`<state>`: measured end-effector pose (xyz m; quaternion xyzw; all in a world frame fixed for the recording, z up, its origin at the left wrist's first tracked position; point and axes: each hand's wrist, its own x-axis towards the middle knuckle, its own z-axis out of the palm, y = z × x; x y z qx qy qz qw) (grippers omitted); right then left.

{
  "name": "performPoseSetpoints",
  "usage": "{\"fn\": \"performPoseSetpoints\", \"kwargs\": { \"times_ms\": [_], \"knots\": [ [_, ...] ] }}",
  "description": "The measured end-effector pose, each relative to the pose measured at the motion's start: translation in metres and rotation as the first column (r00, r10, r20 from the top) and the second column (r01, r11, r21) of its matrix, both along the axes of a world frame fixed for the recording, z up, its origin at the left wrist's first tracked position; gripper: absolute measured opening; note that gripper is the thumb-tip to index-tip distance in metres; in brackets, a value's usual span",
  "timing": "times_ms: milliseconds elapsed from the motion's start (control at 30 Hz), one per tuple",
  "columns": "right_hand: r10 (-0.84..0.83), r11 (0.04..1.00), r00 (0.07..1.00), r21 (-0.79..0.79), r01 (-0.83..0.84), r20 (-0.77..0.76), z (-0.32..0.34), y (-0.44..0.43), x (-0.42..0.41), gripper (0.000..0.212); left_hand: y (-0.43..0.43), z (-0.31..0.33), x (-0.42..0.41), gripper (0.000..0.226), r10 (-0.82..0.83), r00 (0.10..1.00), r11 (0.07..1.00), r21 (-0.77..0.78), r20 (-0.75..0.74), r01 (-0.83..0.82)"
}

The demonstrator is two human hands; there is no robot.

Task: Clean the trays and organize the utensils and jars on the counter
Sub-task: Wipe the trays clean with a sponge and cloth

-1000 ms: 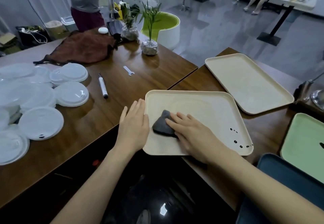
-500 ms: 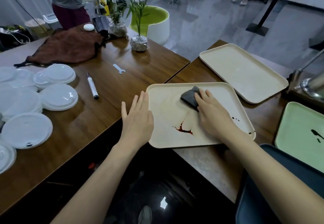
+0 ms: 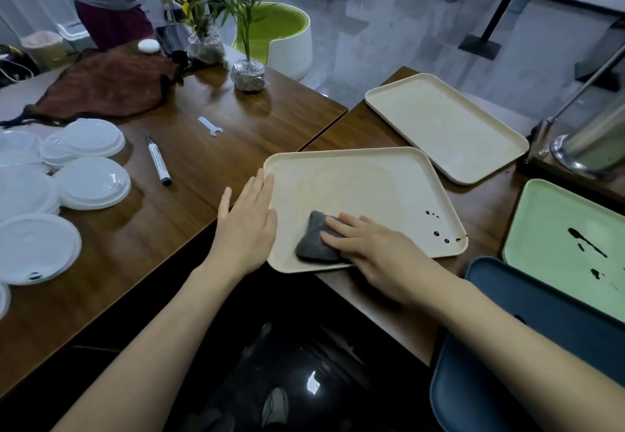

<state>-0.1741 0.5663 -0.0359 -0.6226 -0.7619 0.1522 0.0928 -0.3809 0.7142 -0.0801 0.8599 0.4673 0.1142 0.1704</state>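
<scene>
Your right hand (image 3: 378,249) presses the cloth (image 3: 316,239) with flat fingers on the near tray (image 3: 355,178) at frame centre, while your left hand (image 3: 247,222) lies open on its left rim. Dark drops (image 3: 439,228) remain at its right edge, and the green tray (image 3: 548,228) at lower right is still stained, so much work is left.

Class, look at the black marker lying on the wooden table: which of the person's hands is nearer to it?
Left. The left hand rests flat at the near tray's left edge, just right of the black marker; the right hand presses a grey cloth farther right.
</scene>
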Motion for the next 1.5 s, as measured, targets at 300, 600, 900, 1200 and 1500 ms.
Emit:
{"fn": "performPoseSetpoints", "kwargs": {
  "times_ms": [300, 600, 900, 1200, 1500],
  "knots": [
    [-0.161, 0.975, 0.985, 0.165, 0.150, 0.056, -0.004, 0.002, 0.002, 0.044, 0.001, -0.002, 0.001, 0.061, -0.002, 1.000, 1.000, -0.003, 0.013, 0.002],
    [-0.210, 0.977, 0.972, 0.060, 0.205, 0.101, -0.019, 0.059, -0.005, 0.055, 0.002, -0.001, -0.001, 0.065, -0.030, 1.000, 1.000, 0.001, 0.000, 0.030],
    [-0.324, 0.939, 0.940, 0.158, 0.306, 0.109, -0.016, 0.125, -0.029, 0.044, 0.001, 0.004, -0.003, 0.078, -0.029, 0.991, 0.993, -0.106, 0.129, 0.043],
    [-0.042, 0.995, 0.996, 0.094, 0.035, 0.073, -0.007, 0.054, -0.031, 0.046, -0.002, 0.000, 0.000, 0.064, 0.009, 0.991, 0.998, -0.055, 0.131, -0.002],
    [-0.019, 0.994, 1.000, -0.112, 0.018, -0.006, 0.002, 0.010, 0.026, 0.054, -0.002, -0.001, 0.001, 0.059, 0.017, 0.999, 0.999, -0.043, 0.034, -0.016]
  ]
}}
